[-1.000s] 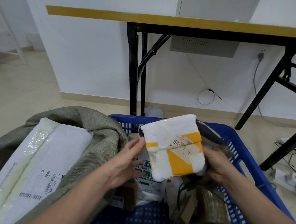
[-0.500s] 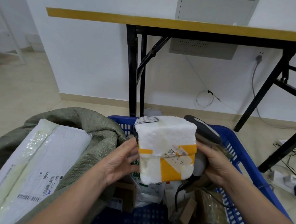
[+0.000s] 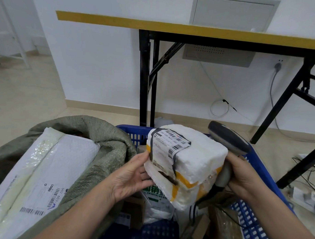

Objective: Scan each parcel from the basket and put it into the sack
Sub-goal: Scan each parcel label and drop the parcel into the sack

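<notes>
The step in hand is the scanning. The foam parcel (image 3: 196, 167), a white block bound with yellow tape, is held in the air over the blue basket (image 3: 133, 136), near the centre of the view and a little toward 4 o'clock. Its shipping label (image 3: 170, 143) with the barcodes faces up and toward the person, wrapped over the upper left edge.

The left hand (image 3: 133, 175) is at 9 o'clock of the parcel. Its fingers are spread and fairly straight, and it presses the side of the block with the thumb near the label. The right hand (image 3: 244, 174), at 3 o'clock of the parcel, is curled around the handle of the barcode scanner (image 3: 227, 138). The head of the scanner stands at 2 o'clock of the parcel and seems to point away from the label.

I judge that the next move needs the scanner head turned toward the barcode, or the label tipped toward it. After this the parcel goes to the grey-green sack (image 3: 107, 153), open at 9 o'clock, where a white bubble mailer (image 3: 62, 160) lies.
</notes>
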